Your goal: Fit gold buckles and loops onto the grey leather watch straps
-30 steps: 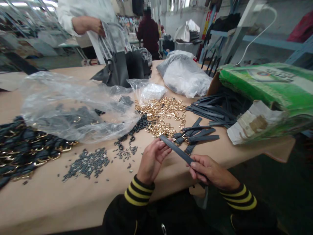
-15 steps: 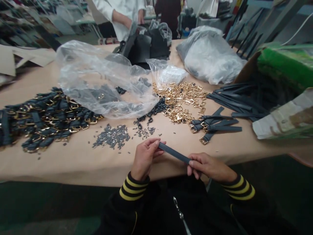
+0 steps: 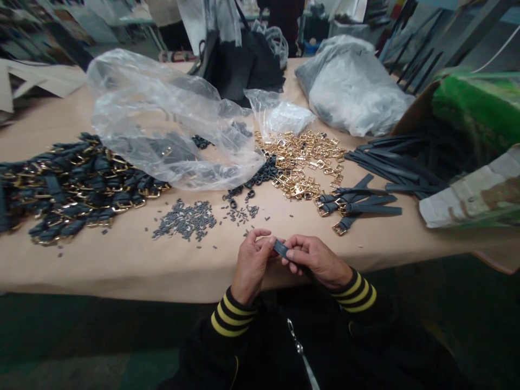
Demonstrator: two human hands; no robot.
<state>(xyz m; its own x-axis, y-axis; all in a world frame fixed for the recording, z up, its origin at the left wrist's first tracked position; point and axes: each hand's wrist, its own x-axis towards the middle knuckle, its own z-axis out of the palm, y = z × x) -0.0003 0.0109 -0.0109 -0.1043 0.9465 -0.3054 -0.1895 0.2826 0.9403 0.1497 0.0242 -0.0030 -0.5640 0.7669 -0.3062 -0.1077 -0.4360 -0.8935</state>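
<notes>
A dark blue-grey strap [image 3: 281,248] is pinched between my two hands near the table's front edge. My left hand [image 3: 252,262] closes on its left end, and my right hand [image 3: 319,261] grips it close by, so only a short piece shows between the fingers. Whether anything else sits in the fingers is hidden. Beyond my hands lie small dark tube-like pieces [image 3: 186,219], a heap of gold buckles [image 3: 304,162] and dark strap loops [image 3: 264,172]. Several straps with buckles on them [image 3: 357,206] rest to the right.
At the left is a big pile of buckled straps [image 3: 85,187]. A clear plastic bag [image 3: 170,124] spreads over the middle. On the right, plain straps [image 3: 390,162] stick out of a green-lined box [image 3: 459,195], near a stuffed plastic bag [image 3: 349,86]. A person in white [image 3: 211,21] stands across the table.
My right hand has slid left along the strap towards my left hand, so less of it shows. Across the table, the other person's hands are no longer visible.
</notes>
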